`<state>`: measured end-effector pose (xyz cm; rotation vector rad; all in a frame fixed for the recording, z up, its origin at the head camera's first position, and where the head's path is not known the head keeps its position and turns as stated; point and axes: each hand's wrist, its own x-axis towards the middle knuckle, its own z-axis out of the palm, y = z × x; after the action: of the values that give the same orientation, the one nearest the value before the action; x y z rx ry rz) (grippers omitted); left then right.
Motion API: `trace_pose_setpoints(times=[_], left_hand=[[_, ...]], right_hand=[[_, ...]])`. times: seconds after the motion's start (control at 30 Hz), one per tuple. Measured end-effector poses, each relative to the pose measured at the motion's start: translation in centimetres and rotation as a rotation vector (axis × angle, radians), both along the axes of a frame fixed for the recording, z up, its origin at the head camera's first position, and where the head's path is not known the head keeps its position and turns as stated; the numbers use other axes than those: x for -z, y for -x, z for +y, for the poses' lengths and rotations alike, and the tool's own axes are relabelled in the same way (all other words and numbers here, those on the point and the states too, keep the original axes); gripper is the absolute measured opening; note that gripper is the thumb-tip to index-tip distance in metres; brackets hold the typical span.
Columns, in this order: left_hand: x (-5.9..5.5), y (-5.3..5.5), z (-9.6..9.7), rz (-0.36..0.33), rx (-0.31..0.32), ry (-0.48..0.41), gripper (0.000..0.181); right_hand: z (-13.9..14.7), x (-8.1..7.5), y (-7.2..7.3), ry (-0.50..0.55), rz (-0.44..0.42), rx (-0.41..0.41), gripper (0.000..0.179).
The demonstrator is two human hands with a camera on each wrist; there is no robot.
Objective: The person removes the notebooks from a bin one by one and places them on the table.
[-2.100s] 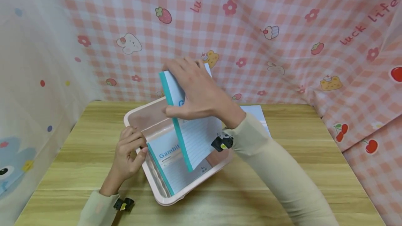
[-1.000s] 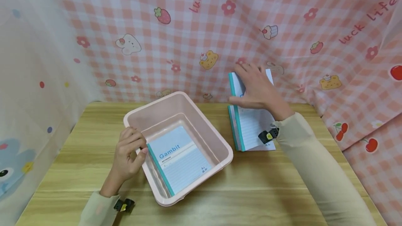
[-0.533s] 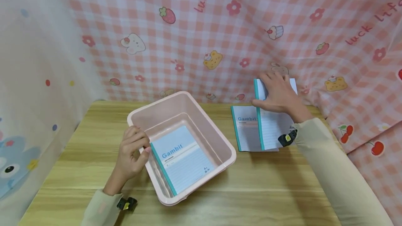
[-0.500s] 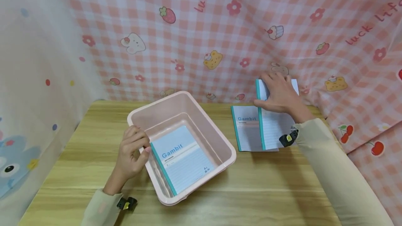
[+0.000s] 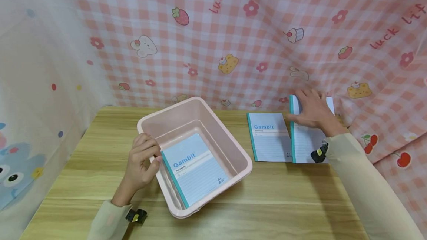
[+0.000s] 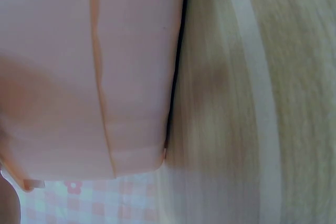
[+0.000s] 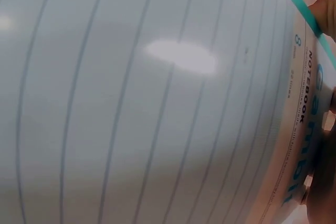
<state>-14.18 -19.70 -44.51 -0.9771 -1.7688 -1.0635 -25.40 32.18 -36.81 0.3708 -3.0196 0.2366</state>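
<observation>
In the head view my left hand (image 5: 142, 161) grips the left rim of a pale pink plastic basin (image 5: 221, 123), thumb over the edge. A "Gambit" notebook (image 5: 197, 171) with a teal spine lies flat inside the basin. At the right my right hand (image 5: 311, 109) holds another notebook (image 5: 308, 143) of the same look across its upper part, thumb at the teal spine. Its lined cover (image 7: 157, 98) fills the right wrist view. Just left of it a third notebook (image 5: 271, 142) lies flat on the table. The left wrist view shows the basin's outer wall (image 6: 134, 77).
The basin stands at an angle on a wood-grain table (image 5: 253, 210). A pink checked cloth (image 5: 207, 40) hangs behind the table's back edge, and a pale curtain (image 5: 43, 66) hangs at the left.
My right hand has carried a notebook from above the basin rightward, past the notebook on the table, and lowered it beside that one. My left hand has stayed on the basin rim.
</observation>
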Motion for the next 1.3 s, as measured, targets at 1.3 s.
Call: trace_pose_setpoints(times=[1.3], left_hand=[[0.1, -0.1, 0.0, -0.002, 0.0, -0.004, 0.039]], right_hand=[[5.1, 8.3, 3.2, -0.03, -0.171, -0.01, 0.09]])
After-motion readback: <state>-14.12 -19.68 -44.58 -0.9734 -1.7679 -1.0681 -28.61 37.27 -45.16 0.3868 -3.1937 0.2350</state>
